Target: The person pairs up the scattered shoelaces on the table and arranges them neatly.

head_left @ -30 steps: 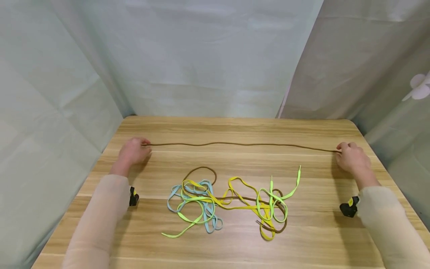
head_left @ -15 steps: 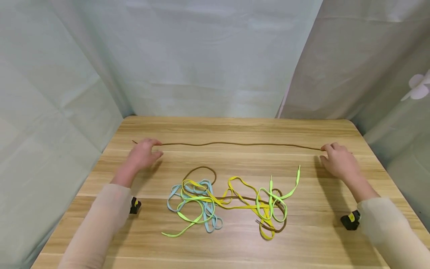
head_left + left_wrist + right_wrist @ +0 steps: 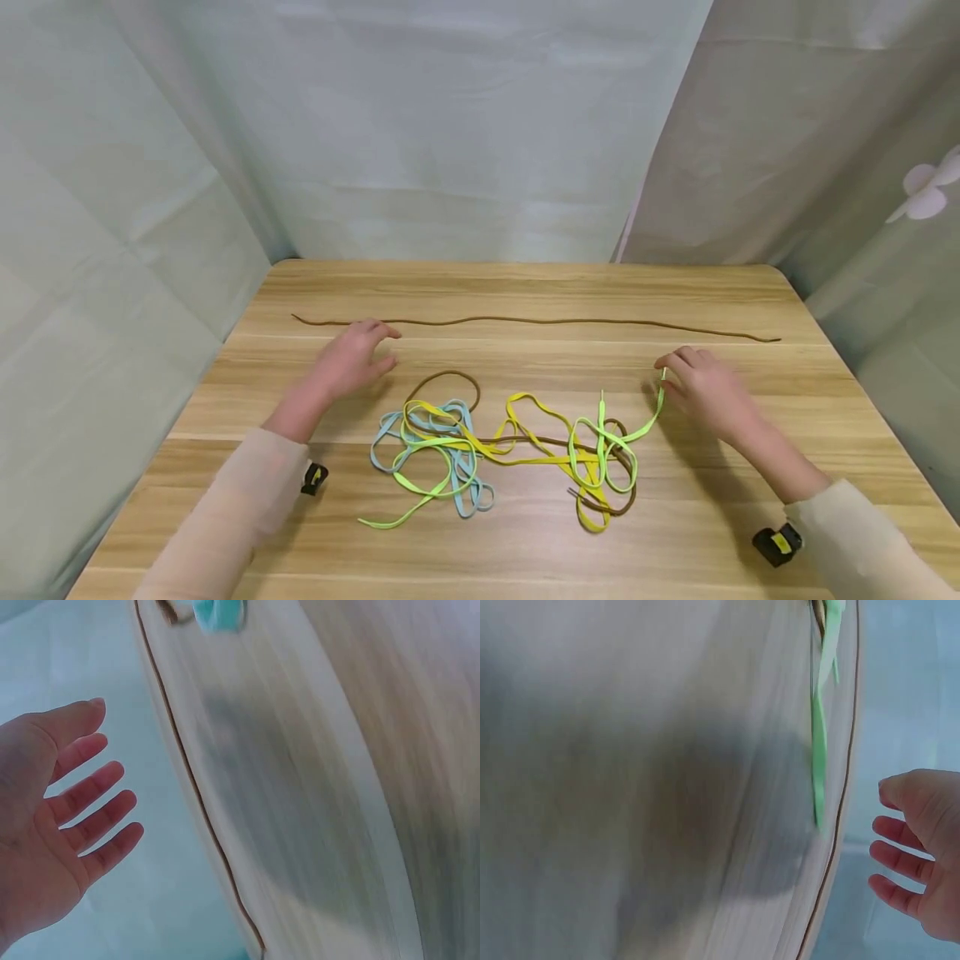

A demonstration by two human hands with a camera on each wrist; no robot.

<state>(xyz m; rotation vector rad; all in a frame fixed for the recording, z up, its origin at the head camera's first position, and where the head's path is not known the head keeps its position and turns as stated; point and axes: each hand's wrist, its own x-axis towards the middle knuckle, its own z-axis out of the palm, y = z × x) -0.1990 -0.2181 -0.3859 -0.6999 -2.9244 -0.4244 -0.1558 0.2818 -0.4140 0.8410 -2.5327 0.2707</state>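
A brown shoelace (image 3: pixel 540 321) lies stretched nearly straight across the back of the table. My left hand (image 3: pixel 354 360) hovers just in front of its left part, fingers spread and holding nothing; the left wrist view shows the same hand (image 3: pixel 60 802) with a bare palm. Over the right side, my right hand (image 3: pixel 708 392) is at the tip of a light green shoelace (image 3: pixel 658 407). In the right wrist view its loosely bent fingers (image 3: pixel 900 859) hold nothing, and the lace tip appears apart from them.
In mid-table lies a tangle: a yellow shoelace (image 3: pixel 536 461), a blue shoelace (image 3: pixel 457 492), another brown shoelace (image 3: pixel 448 373) and green lace (image 3: pixel 420 504) at left. Curtains (image 3: pixel 465 133) hang behind the wooden table (image 3: pixel 525 558). Small black devices (image 3: pixel 777 544) sit at both wrists.
Both hands have let go of the straight brown shoelace's ends and moved inward and nearer. The right hand has come to the green lace tip. The brown lace stays stretched out.
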